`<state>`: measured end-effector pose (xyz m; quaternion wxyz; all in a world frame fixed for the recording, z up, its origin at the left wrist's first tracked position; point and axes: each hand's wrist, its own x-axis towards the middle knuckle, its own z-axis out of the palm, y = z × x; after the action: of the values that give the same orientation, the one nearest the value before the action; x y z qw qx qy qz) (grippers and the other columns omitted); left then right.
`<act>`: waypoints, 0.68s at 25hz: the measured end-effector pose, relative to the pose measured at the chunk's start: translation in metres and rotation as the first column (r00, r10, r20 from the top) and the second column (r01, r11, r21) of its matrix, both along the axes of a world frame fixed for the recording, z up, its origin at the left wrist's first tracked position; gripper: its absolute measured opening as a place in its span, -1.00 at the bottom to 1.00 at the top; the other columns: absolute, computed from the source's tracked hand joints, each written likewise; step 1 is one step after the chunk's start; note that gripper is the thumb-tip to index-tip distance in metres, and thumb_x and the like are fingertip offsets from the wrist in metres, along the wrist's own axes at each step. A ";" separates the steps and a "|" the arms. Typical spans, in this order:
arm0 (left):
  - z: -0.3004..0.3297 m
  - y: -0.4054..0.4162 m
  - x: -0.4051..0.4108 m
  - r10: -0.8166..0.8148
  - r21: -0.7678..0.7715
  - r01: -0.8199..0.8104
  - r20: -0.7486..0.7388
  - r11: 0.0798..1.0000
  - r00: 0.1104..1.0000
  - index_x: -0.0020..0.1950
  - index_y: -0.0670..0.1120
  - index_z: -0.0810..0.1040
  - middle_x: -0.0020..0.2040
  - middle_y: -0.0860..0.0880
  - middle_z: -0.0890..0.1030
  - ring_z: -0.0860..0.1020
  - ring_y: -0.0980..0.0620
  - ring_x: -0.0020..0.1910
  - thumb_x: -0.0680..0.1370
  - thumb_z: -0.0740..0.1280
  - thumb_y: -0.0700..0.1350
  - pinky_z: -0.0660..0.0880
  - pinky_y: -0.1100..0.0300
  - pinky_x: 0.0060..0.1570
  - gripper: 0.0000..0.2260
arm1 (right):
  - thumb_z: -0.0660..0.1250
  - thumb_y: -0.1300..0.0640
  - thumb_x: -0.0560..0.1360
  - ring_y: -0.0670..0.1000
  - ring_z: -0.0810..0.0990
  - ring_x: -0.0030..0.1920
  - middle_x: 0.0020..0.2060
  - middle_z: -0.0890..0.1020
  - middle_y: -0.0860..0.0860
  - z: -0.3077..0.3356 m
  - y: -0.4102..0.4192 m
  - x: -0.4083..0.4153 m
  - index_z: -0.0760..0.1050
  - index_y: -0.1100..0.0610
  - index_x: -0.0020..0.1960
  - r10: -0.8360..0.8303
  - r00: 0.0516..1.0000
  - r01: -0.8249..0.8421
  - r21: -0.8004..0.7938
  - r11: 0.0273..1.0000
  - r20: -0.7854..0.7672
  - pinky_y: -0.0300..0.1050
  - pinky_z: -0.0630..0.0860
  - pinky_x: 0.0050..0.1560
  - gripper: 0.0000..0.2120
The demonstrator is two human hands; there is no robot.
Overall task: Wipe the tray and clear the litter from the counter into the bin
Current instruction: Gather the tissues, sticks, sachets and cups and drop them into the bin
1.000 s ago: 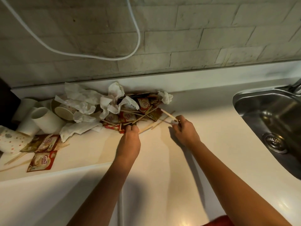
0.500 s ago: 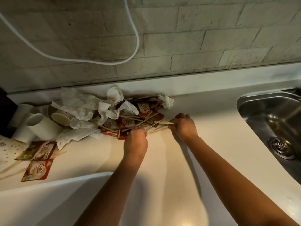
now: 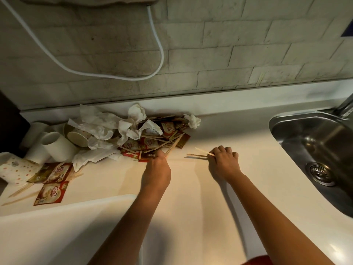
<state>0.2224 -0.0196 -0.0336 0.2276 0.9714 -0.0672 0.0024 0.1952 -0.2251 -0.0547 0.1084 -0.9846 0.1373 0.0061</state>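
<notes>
Right hand [image 3: 224,161] clenches stirrers [image 3: 196,154] on the pale counter [image 3: 191,197]; left hand [image 3: 157,169] pinches sticks [image 3: 172,146] at the litter [image 3: 133,131]. Sink [image 3: 315,146] right, brick wall [image 3: 210,54] beyond.

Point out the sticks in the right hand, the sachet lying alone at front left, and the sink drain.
wooden stir sticks [image 3: 198,155], head view, mid-length of the shafts.
coffee creamer sachet [image 3: 51,194], head view, printed face.
sink drain [image 3: 321,173], head view, strainer centre.

- Your right hand [image 3: 223,162] holds a few wooden sticks [image 3: 198,154] just above the white counter [image 3: 200,197].
- Your left hand [image 3: 156,171] touches the pile of litter [image 3: 137,134].
- Paper cups [image 3: 55,144] lie on the left.
- A metal sink [image 3: 315,146] is on the right.
</notes>
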 end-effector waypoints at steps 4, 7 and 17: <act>0.014 0.007 -0.027 -0.018 -0.314 -0.014 -0.098 0.949 0.995 0.10 -0.11 0.33 0.00 -0.19 0.56 0.56 -0.20 -0.07 0.64 0.03 -0.14 0.49 -0.04 -0.15 -0.87 | 0.04 0.22 0.61 0.16 0.45 -0.17 -0.17 0.52 0.18 0.027 0.008 -0.044 0.29 0.16 -0.07 -0.115 0.987 0.054 0.444 0.894 0.113 -0.06 0.31 -0.18 -0.90; 0.020 0.007 -0.053 -0.063 -0.540 -0.054 -0.196 0.840 0.978 -0.01 -0.09 0.32 0.05 -0.30 0.54 0.51 -0.34 0.06 0.64 0.05 -0.11 0.48 -0.17 -0.02 -0.90 | 0.05 0.21 0.61 0.12 0.40 -0.23 -0.30 0.45 0.07 0.043 0.016 -0.076 0.28 0.18 -0.16 -0.211 0.969 0.103 0.568 0.817 0.127 -0.09 0.29 -0.21 -0.83; 0.031 0.007 -0.156 -0.249 -0.763 -0.237 -0.461 0.602 0.852 -0.09 -0.05 0.55 -0.41 0.01 0.30 0.22 0.11 -0.48 0.56 0.06 -0.30 0.17 0.32 -0.60 -0.70 | 0.05 0.27 0.58 -0.02 0.31 -0.45 -0.45 0.39 -0.01 0.058 0.041 -0.192 0.48 0.14 -0.14 -0.441 0.872 0.168 0.717 0.676 0.212 -0.30 0.24 -0.49 -0.74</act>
<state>0.0667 -0.0129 -0.0030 0.6458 0.7270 0.0025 -0.2333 0.0035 -0.1838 0.0029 0.4830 -0.8205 0.2679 -0.1476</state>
